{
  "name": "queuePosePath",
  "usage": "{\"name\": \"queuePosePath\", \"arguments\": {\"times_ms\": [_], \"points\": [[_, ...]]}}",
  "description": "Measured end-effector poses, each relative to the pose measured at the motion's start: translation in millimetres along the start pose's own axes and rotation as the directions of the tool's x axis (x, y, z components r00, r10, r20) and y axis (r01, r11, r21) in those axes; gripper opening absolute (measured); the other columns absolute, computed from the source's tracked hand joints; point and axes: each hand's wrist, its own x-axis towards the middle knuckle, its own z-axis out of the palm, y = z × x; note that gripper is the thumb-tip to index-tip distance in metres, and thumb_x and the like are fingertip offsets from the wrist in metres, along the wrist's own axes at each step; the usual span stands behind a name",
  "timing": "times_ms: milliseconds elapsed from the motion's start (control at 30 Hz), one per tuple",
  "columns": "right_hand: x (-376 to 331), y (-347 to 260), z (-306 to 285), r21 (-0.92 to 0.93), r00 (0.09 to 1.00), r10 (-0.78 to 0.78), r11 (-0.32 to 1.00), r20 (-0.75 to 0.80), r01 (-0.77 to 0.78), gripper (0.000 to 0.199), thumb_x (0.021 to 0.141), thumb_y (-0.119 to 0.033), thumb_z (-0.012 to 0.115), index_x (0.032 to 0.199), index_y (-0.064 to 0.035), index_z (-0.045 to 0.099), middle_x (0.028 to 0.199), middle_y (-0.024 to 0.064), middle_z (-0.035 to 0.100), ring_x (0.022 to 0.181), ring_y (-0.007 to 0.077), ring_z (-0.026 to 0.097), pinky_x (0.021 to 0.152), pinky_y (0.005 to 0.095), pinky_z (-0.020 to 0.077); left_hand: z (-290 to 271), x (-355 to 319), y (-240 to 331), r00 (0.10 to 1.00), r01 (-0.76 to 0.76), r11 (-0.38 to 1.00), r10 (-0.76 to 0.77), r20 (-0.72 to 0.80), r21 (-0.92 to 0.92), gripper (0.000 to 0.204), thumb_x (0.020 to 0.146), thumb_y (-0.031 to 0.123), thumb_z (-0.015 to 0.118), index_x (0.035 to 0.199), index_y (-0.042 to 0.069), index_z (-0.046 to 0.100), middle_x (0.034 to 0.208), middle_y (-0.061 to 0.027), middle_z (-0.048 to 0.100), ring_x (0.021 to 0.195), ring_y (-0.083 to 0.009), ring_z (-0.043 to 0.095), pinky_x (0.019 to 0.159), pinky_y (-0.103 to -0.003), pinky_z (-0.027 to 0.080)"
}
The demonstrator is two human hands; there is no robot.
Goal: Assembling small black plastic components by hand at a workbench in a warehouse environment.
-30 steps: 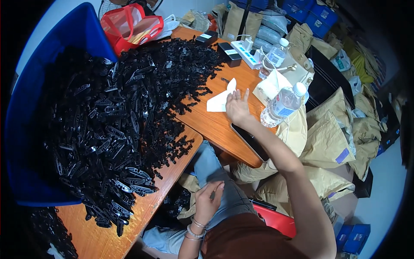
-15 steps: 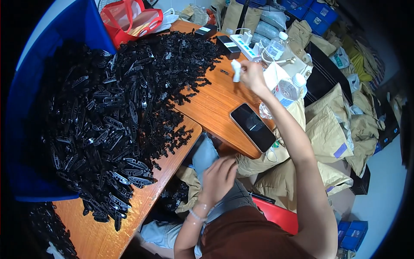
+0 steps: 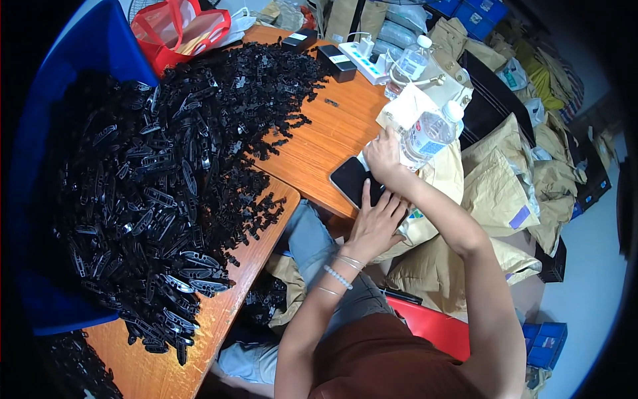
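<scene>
A black smartphone (image 3: 348,177) lies on the orange-brown wooden table, its lower part covered by my hands. My left hand (image 3: 377,223) rests on the phone's near end with its fingers spread. Bent over the phone's far right edge, my right hand (image 3: 383,154) has its fingers curled. A bit of white tissue (image 3: 361,158) shows beside these fingers, mostly hidden under the hand. Just right of that hand stands a clear plastic bottle (image 3: 428,135) with a white cap. A white paper packet (image 3: 407,106) lies beyond my right fingertips.
Small black plastic parts (image 3: 159,173) form a large heap on the left, spilling from a blue bin (image 3: 63,50). A white power strip (image 3: 363,63), black boxes (image 3: 336,63) and another bottle (image 3: 409,63) stand at the back. Brown paper bags (image 3: 495,189) crowd the right.
My right hand has come nearer with the tissue, from the far tabletop to the phone. My left hand has moved forward and right from above my lap onto the phone.
</scene>
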Motion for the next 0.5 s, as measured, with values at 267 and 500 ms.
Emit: {"name": "queuePosePath", "arguments": {"times_ms": [267, 500], "points": [[-9, -14, 13, 0.211, 0.996, 0.015, 0.978, -0.083, 0.003, 0.008, 0.069, -0.013, 0.064, 0.074, -0.0134, 0.070, 0.082, 0.0061, 0.068, 0.090, 0.0200, 0.060, 0.081, 0.0347, 0.0335, -8, -19, -6, 1.000, 0.014, 1.000, -0.014, -0.008, -0.013, 0.073, 0.070, 0.042, 0.070, 0.129, 0.007, 0.045, 0.132, -0.0128, 0.044, 0.129, -0.0262, 0.034, 0.108, -0.060, 0.008], [4, -11, 24, 0.341, 0.921, 0.110, 0.940, -0.373, 0.026, 0.007, 0.068, -0.011, 0.064, 0.069, -0.0054, 0.068, 0.070, 0.0134, 0.066, 0.083, 0.0252, 0.062, 0.074, 0.0367, 0.0412, -4, -22, -7, 0.997, 0.001, 0.999, 0.002, -0.075, 0.033, 0.070, 0.069, 0.042, 0.071, 0.126, 0.007, 0.049, 0.130, -0.0123, 0.046, 0.130, -0.0251, 0.034, 0.108, -0.058, 0.009]]}}
